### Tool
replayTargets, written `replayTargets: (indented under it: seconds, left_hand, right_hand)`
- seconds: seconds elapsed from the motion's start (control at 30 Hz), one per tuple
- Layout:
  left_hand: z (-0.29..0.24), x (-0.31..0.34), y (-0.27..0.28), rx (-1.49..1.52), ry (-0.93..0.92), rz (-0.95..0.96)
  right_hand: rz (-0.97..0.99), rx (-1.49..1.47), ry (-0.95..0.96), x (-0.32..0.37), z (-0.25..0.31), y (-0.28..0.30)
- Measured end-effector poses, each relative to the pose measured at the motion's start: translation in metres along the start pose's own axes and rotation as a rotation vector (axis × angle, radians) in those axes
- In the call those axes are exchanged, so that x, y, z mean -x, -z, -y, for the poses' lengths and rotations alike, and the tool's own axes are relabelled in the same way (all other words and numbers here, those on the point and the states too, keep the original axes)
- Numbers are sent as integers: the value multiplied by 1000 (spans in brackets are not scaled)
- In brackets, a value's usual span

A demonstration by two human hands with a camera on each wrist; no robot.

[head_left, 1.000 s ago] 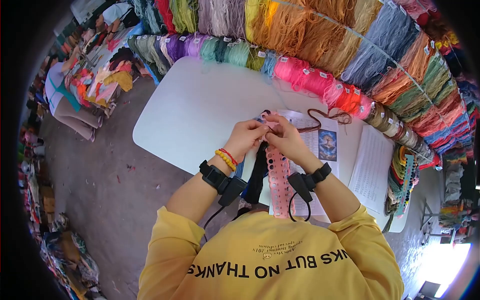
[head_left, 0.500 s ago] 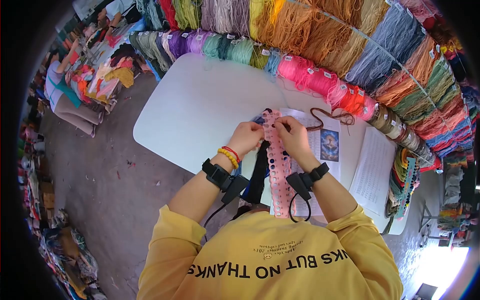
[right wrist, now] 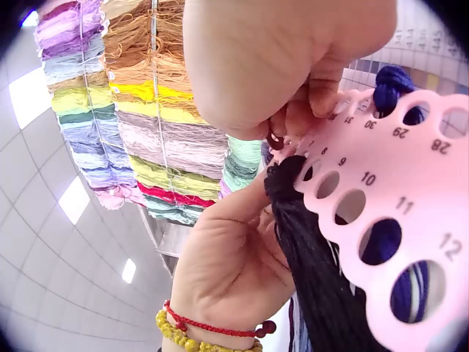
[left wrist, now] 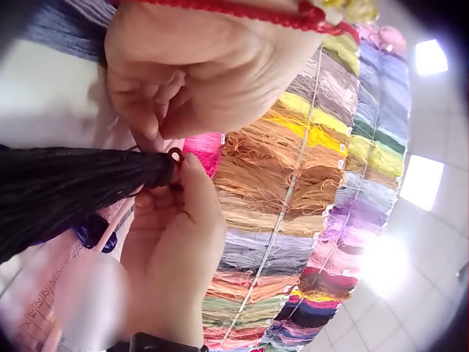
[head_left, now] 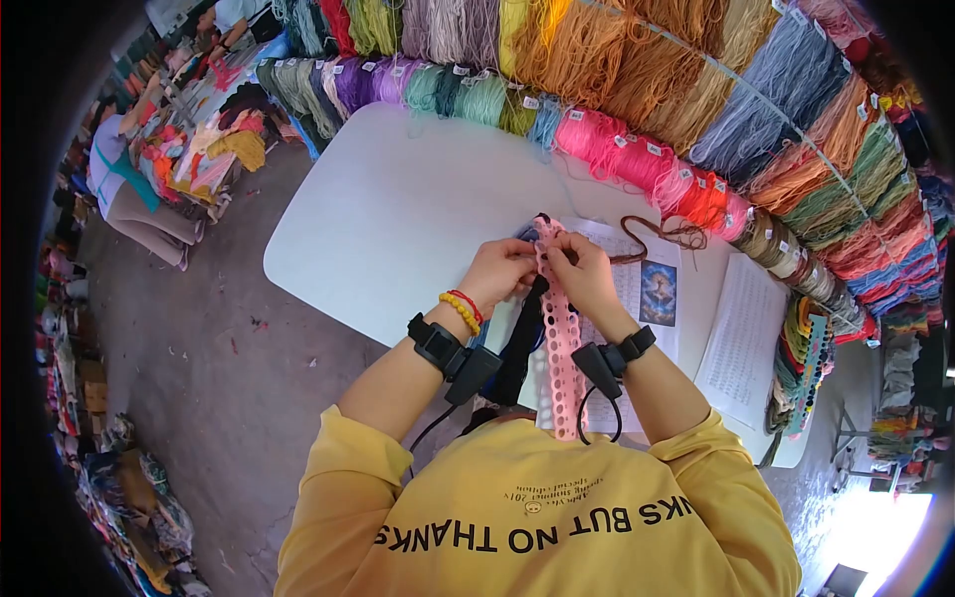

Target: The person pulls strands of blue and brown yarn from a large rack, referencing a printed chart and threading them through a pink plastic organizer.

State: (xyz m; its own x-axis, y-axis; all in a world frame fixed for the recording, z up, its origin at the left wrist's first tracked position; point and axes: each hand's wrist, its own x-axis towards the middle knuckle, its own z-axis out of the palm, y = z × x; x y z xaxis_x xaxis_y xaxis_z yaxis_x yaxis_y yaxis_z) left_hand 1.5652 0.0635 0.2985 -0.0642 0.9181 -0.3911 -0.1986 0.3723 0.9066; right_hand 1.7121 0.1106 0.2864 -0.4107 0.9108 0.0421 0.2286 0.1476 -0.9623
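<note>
A long pink thread organizer card (head_left: 564, 368) with numbered holes stands upright before my chest, its far end between my hands. My left hand (head_left: 502, 271) has its fingers curled against the left edge near that end. From the right side, my right hand (head_left: 585, 274) pinches brown thread; a small brown loop (right wrist: 275, 141) shows beside its fingertips in the right wrist view. Black thread (right wrist: 315, 264) hangs like a tassel from a hole near number 7. Dark blue thread (right wrist: 396, 79) is knotted through the opposite edge. The left fingertips are partly hidden behind the card.
Loose brown thread (head_left: 637, 239) trails over printed sheets (head_left: 736, 338) and near a small blue picture (head_left: 659, 294) on the white table (head_left: 378, 219). Racks of coloured skeins (head_left: 637, 164) line the far edge. Another threaded card (head_left: 808, 368) lies right. A person (head_left: 134, 189) bends over a pile far left.
My hands have parted from a close pinch to opposite sides of the card. The card, facing me flat half a second ago, has turned and shifted slightly right.
</note>
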Motion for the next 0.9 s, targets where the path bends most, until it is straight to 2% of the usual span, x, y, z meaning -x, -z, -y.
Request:
replayTargets:
  seconds: [0.33, 0.43, 0.53, 0.63, 0.77, 0.9]
  left_hand:
    - [4, -6, -3, -34, 25, 21]
    - [2, -5, 1, -262, -82, -12]
    - [1, -4, 23, -407, -92, -94]
    - [-3, -3, 41, -419, -18, -54]
    - [0, -2, 41, -303, -35, -2]
    - [-3, 0, 38, -372, -36, -22]
  right_hand:
    - [45, 148, 41, -1, 1, 2]
    - [66, 212, 83, 1, 0, 3]
    - [101, 440, 79, 7, 7, 9]
    - [135, 420, 39, 7, 7, 9]
    - [136, 442, 60, 6, 7, 7]
    - [136, 448, 58, 6, 9, 6]
